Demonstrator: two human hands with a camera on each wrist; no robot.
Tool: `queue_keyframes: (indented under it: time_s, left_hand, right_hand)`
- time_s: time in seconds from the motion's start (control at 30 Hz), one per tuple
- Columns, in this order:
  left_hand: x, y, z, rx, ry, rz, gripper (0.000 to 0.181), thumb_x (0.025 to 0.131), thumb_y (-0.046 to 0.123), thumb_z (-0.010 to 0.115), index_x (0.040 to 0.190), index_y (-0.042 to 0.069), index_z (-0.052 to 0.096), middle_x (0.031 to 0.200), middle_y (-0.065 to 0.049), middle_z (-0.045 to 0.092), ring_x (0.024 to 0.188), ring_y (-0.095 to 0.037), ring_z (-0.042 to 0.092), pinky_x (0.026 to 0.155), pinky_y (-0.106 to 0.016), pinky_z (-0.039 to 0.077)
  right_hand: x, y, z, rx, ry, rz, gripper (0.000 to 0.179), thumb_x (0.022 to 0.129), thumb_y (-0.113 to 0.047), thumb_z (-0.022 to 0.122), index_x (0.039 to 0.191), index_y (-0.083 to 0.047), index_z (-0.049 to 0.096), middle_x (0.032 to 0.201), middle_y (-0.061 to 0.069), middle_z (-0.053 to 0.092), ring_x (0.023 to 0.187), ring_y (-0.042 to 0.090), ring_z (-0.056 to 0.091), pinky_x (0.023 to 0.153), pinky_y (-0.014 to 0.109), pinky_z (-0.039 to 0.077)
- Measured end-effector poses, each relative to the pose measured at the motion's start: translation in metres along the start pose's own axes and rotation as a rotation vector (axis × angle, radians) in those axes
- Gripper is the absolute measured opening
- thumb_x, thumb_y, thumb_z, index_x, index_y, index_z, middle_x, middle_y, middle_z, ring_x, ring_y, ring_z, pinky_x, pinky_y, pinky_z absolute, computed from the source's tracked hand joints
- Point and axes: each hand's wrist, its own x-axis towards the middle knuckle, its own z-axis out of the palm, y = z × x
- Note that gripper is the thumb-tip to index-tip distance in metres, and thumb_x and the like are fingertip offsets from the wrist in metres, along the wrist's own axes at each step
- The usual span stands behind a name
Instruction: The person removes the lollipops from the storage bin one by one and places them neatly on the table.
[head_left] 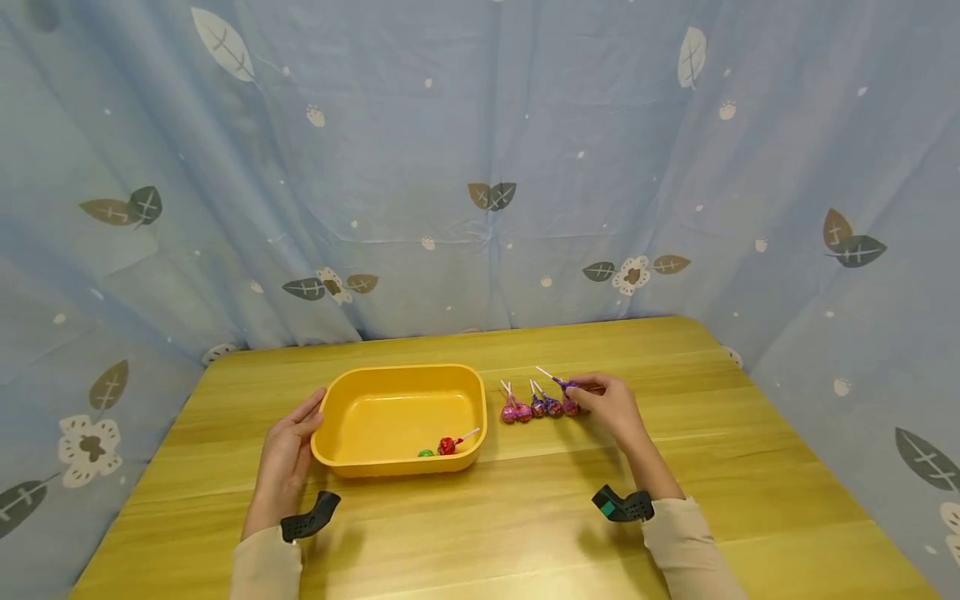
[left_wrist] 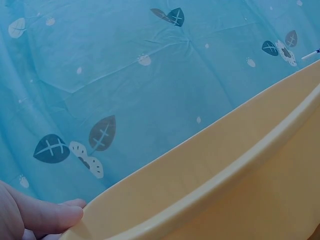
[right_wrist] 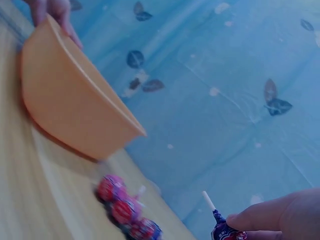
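Note:
My left hand point(head_left: 285, 450) grips the left rim of a yellow plastic basin point(head_left: 397, 469), and its thumb shows at the rim in the left wrist view. Inside the basin's front right part lie a red lollipop point(head_left: 447, 446) and a green one point(head_left: 426, 453), mostly hidden by the wall. Right of the basin, my right hand point(head_left: 611, 410) pinches a purple-wrapped lollipop point(right_wrist: 223, 230) by its wrapped head, white stick pointing up and left. Below and beside it, a row of pink lollipops point(head_left: 516, 412) and purple lollipops point(head_left: 552, 407) lies on the table.
The wood-grain table point(head_left: 465, 542) reaches back to a light blue curtain point(head_left: 450, 125) with leaf and flower prints. Black wrist mounts point(head_left: 624, 505) sit on both forearms.

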Motion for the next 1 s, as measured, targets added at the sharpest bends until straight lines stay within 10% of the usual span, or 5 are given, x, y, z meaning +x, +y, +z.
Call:
queue_keyframes:
  time_s: [0.6, 1.0]
  left_hand:
    - [-0.001, -0.001, -0.001, 0.041, -0.006, 0.008, 0.053, 0.104, 0.004, 0.039, 0.154, 0.01, 0.023, 0.159, -0.007, 0.018, 0.141, -0.016, 0.027, 0.107, -0.027, 0.033]
    - [0.002, -0.002, -0.001, 0.021, 0.006, 0.003, 0.051, 0.104, 0.003, 0.038, 0.153, 0.01, 0.026, 0.159, -0.005, 0.022, 0.141, -0.015, 0.027, 0.108, -0.027, 0.032]
  right_hand:
    - [0.012, 0.027, -0.022, -0.142, 0.02, 0.057, 0.031, 0.094, -0.023, 0.065, 0.11, 0.004, 0.068, 0.104, 0.018, 0.066, 0.099, 0.033, 0.059, 0.083, 0.043, 0.05]
    - [0.011, 0.04, -0.03, -0.209, 0.015, 0.107, 0.031, 0.093, -0.022, 0.065, 0.104, 0.006, 0.066, 0.092, 0.016, 0.067, 0.077, 0.024, 0.062, 0.062, 0.031, 0.051]
